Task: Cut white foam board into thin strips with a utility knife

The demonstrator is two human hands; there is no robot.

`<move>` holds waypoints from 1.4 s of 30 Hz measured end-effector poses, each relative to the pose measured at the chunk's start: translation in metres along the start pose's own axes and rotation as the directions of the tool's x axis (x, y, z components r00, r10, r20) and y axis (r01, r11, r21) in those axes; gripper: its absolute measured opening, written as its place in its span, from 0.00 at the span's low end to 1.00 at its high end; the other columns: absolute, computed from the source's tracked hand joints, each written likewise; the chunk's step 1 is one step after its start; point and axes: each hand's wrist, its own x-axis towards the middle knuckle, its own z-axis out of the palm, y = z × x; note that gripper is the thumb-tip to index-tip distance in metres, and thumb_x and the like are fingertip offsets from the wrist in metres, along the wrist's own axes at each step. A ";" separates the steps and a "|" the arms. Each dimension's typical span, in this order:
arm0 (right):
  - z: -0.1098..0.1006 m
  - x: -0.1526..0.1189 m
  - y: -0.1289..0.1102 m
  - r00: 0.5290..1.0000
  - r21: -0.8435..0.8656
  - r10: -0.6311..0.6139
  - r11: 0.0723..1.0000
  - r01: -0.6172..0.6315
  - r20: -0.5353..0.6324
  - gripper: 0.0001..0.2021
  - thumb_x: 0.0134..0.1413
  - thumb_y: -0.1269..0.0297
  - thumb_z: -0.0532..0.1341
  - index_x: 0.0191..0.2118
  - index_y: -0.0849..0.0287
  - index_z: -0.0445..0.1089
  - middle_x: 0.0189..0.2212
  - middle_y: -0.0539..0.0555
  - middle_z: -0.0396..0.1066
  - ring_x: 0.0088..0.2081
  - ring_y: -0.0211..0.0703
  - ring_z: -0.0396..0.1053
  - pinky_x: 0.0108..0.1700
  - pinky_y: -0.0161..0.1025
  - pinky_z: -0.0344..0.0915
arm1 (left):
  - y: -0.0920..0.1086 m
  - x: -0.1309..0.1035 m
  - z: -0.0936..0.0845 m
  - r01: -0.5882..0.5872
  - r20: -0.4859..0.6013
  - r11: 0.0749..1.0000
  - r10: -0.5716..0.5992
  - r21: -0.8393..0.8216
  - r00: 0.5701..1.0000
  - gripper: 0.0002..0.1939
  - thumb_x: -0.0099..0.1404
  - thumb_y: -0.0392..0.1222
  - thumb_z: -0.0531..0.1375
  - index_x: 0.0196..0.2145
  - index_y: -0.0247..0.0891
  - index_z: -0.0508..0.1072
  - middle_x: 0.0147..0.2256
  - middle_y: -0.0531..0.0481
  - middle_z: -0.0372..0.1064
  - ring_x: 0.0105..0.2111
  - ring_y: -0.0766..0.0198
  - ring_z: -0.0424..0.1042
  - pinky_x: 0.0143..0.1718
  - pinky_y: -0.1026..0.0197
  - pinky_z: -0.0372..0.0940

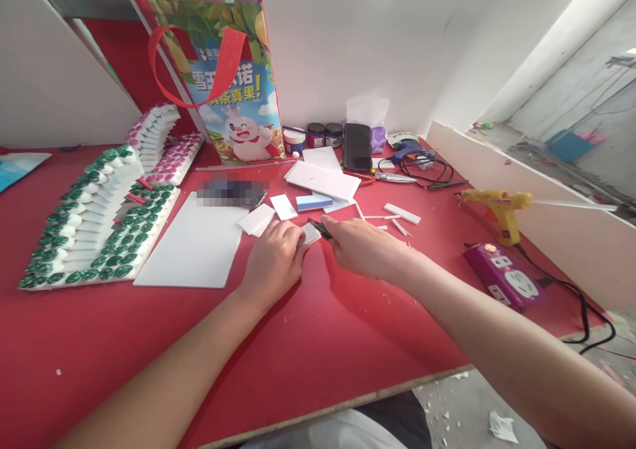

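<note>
1. Carrier bag (263, 114), upright, beyond the left hand (274, 257) and a little to its left. Upper line, large white characters: "雪王", one character mostly covered by the red handle (229, 66), then "诺".
2. Same bag, line below, yellow characters: "真茶真果!", the first partly covered by the handle.
3. Same bag, above the upper line: small white lettering, too small to read.
4. Packet (403, 139), beyond the right hand (360, 247) and to its right: dark lettering, too small to read.
5. Dark-lidded jars (324, 135), beyond both hands: label markings, illegible.
</note>
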 end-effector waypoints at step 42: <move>0.019 0.029 0.048 0.996 0.980 -0.005 0.175 0.089 -0.090 0.18 0.40 0.62 0.74 0.34 0.60 0.67 0.10 0.41 0.60 0.12 0.31 0.55 0.14 0.29 0.55 | -0.002 0.002 -0.022 -0.236 -0.090 0.948 0.222 -0.214 0.971 0.14 0.70 0.33 0.56 0.52 0.41 0.65 0.49 0.42 0.73 0.53 0.56 0.71 0.57 0.48 0.65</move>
